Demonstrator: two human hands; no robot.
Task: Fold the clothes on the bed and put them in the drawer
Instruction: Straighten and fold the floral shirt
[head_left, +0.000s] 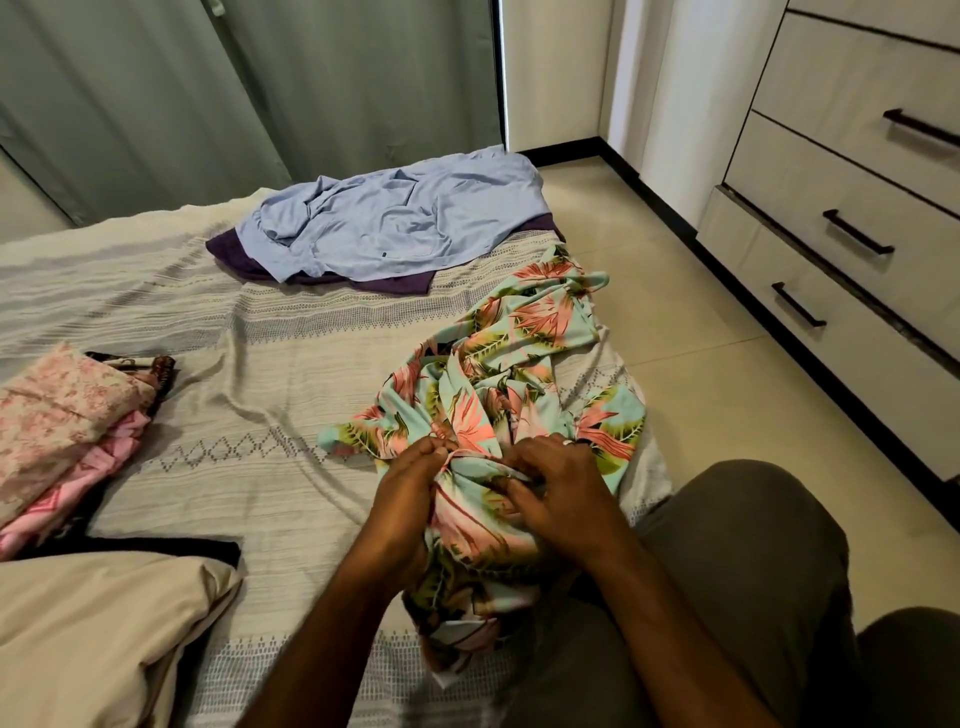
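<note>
at about five o'clock on the bed (270, 364), near its right edge, lies the floral garment (498, 395), mint green with pink and yellow-green leaves. it is crumpled, and its long axis runs from the person's lap at six o'clock up towards one o'clock, where its far end reaches the bed's edge. the left hand (410, 488) has its fingers curled round a bunched fold at the near end, and the right hand (558, 496) pinches the same fold just beside it, fingers bent into the cloth; the two hands are nearly touching.

at twelve o'clock, well apart from the floral garment, a light blue shirt (395, 218) lies spread over a purple garment (228, 252), its long axis running across the bed. at nine o'clock a stack of pink folded clothes (62, 421) sits near the left edge, and a beige pillow (104, 623) lies at seven o'clock. between these the striped bedspread is bare, though rumpled.

beyond the right edge a strip of pale tiled floor (691, 374) separates the bed from a chest of drawers (852, 171) at two o'clock, its drawers closed, with dark bar handles. green curtains (249, 93) hang behind the bed at eleven o'clock.
</note>
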